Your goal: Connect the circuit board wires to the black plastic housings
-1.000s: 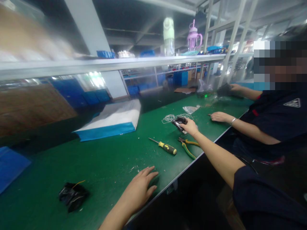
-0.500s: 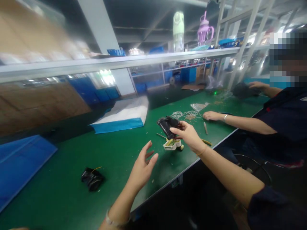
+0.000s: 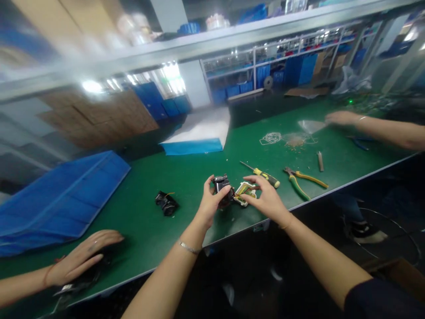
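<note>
My left hand [image 3: 210,204] is closed around a black plastic housing [image 3: 222,182], thumb across its near side. My right hand [image 3: 265,197] grips a white casing [image 3: 245,193] with a yellow-green inside, right beside the housing. Thin wires seem to run between the two parts. Beyond my right hand lies a screwdriver [image 3: 267,178] with a yellow and dark handle. Farther right, pliers [image 3: 303,181] with green and yellow grips lie spread. Left of my hands, a second black housing [image 3: 166,204] with a yellow wire rests on the green table.
A co-worker's hand [image 3: 88,257] rests over a black object at the near left. Another person's hand [image 3: 343,118] reaches in from the right near a plastic bag [image 3: 310,126]. A blue bin [image 3: 66,199], a white-and-blue box [image 3: 202,128], and white cord [image 3: 270,138] are on the table.
The black housing has passed from my right hand to my left. My right hand now holds the white casing. The view has turned right, and a co-worker's hand appears at the left.
</note>
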A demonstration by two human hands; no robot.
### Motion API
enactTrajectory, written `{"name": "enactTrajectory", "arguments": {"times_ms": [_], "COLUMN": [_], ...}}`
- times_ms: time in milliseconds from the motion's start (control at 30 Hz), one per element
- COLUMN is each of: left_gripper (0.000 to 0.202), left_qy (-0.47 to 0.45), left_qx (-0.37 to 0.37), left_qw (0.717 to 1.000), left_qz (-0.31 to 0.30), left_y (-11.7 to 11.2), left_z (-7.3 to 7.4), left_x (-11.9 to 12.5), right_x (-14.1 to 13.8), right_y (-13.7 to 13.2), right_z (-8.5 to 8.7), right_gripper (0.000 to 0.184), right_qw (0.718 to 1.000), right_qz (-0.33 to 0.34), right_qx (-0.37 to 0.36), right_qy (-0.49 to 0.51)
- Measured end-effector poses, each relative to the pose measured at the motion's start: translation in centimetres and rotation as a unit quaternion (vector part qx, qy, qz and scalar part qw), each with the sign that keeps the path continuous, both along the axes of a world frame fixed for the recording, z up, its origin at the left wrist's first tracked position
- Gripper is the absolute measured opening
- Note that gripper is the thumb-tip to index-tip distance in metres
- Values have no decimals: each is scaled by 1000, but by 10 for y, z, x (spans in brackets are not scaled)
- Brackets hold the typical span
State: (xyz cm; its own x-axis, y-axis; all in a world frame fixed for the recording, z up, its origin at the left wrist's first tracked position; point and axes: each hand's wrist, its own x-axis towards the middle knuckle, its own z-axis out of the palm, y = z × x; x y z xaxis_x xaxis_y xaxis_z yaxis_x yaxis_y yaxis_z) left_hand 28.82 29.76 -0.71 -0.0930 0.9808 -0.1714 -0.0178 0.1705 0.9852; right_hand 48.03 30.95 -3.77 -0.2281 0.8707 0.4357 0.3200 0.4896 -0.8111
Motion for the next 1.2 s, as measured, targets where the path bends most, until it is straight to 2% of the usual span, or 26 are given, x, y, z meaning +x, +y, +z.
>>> {"name": "enactTrajectory", "arguments": {"times_ms": [100, 167, 267, 367, 533, 667, 800, 900, 1067, 1200], "left_gripper": [87, 86, 87, 94, 93, 94, 90, 87, 87, 89], "left_qy": [-15, -41, -56, -31, 80, 202, 281, 264, 177, 185], "left_qx": [0, 6, 2, 13, 117, 172, 203, 211, 209, 205], "left_qw": [999, 998, 996, 999, 990, 964, 937, 940, 960, 960], "left_qz": [-30, -55, -64, -39, 3, -21, -37, -40, -65, -48], "left_y": [-2, -3, -3, -1, 3, 3, 0, -1, -2, -2], "left_z": [3, 2, -1, -5, -10, -13, -14, -17, -27, -36], "left_x": [-3, -3, -1, -1, -18, -26, -20, -18, -19, -22], "right_x": [9, 4, -10, -15, 8, 29, 36, 35, 32, 35], "right_y": [20, 25, 22, 14, -2, -10, -6, -3, -4, -9], "right_z": [-14, -26, -38, -38, -15, 7, 8, 0, -9, -6], "right_gripper": [86, 99, 91, 80, 62, 55, 47, 43, 60, 44], "right_qw": [992, 982, 974, 970, 953, 929, 914, 923, 944, 943], "right_qz": [-1, 13, -8, -29, -69, -123, -157, -139, -114, -112], "right_qx": [23, 13, 19, 45, 102, 144, 131, 81, 58, 80], "right_qy": [-127, -190, -225, -237, -276, -318, -351, -350, -306, -302]}}
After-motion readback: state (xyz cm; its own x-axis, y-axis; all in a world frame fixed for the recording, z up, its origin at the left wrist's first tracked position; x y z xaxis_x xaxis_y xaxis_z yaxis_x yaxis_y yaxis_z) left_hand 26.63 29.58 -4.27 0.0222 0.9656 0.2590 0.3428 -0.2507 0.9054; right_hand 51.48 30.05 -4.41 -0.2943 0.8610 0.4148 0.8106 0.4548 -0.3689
